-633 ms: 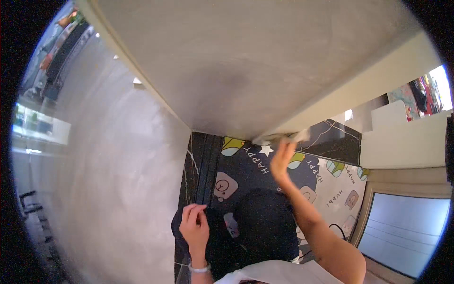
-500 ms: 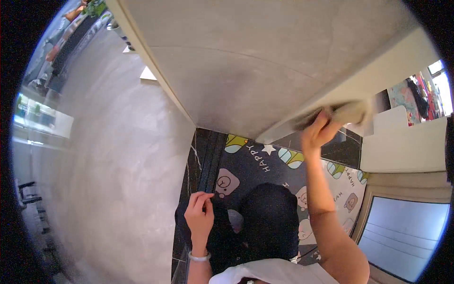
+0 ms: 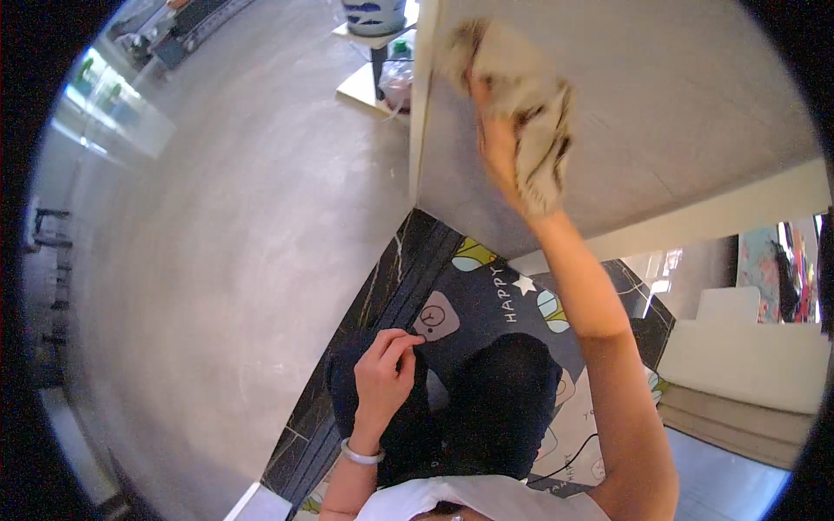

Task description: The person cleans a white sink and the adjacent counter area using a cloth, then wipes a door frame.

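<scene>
My right hand (image 3: 497, 143) stretches up and forward with a beige, dark-streaked cloth (image 3: 546, 148) in it. The cloth lies against the wide grey panel (image 3: 660, 95), near its pale left edge, and part of it hangs over my wrist; it is slightly blurred. Most of the fingers are hidden behind the cloth. Over my left knee is my left hand (image 3: 385, 375), its fingers curled and drawn together with nothing visible in them. A pale bangle (image 3: 361, 452) circles that wrist.
Beneath my bent dark-clad knees lies a patterned mat (image 3: 486, 304) with cartoon figures. A black stone threshold (image 3: 382, 260) separates it from the grey floor (image 3: 226, 260). Past the panel's left edge stands a blue-and-white pot (image 3: 373, 17). A white cabinet (image 3: 756, 360) is at the right.
My right hand has swept the cloth from the panel's lower right edge up and left across its face. The view has turned, shifting the panel rightward. My left hand stays curled near my knee.
</scene>
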{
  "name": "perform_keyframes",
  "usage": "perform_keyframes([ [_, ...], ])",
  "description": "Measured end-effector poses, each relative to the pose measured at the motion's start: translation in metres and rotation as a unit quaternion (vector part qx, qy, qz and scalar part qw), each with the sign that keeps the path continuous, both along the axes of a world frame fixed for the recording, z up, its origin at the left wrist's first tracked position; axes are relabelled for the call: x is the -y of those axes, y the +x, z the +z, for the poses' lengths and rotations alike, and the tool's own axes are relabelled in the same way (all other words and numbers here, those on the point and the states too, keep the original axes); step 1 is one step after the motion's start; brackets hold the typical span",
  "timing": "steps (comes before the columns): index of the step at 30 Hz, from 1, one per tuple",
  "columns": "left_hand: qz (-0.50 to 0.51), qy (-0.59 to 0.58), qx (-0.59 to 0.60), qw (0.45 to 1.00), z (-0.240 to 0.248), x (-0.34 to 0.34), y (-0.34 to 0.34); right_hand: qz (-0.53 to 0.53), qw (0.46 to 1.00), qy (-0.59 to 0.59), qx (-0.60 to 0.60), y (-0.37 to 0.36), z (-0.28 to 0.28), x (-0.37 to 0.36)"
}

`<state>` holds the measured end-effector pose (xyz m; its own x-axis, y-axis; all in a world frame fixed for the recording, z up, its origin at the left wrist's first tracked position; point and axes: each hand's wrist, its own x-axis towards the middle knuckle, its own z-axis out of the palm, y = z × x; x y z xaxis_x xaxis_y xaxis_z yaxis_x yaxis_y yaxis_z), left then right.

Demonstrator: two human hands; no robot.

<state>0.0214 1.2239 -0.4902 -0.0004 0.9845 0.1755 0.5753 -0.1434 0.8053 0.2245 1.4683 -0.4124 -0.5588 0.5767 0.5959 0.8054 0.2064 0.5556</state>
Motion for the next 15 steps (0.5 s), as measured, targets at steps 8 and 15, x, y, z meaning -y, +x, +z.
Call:
perform_keyframes([
  [8, 0.033, 0.012, -0.045, 0.998, 0.004, 0.016, -0.017, 0.342, 0.780, -0.344, -0.395, -0.077, -0.134, -0.042],
  [15, 0.072, 0.014, -0.071, 0.995, 0.008, 0.021, -0.034, 0.092, 0.808, -0.527, -0.248, -0.061, -0.270, -0.020],
])
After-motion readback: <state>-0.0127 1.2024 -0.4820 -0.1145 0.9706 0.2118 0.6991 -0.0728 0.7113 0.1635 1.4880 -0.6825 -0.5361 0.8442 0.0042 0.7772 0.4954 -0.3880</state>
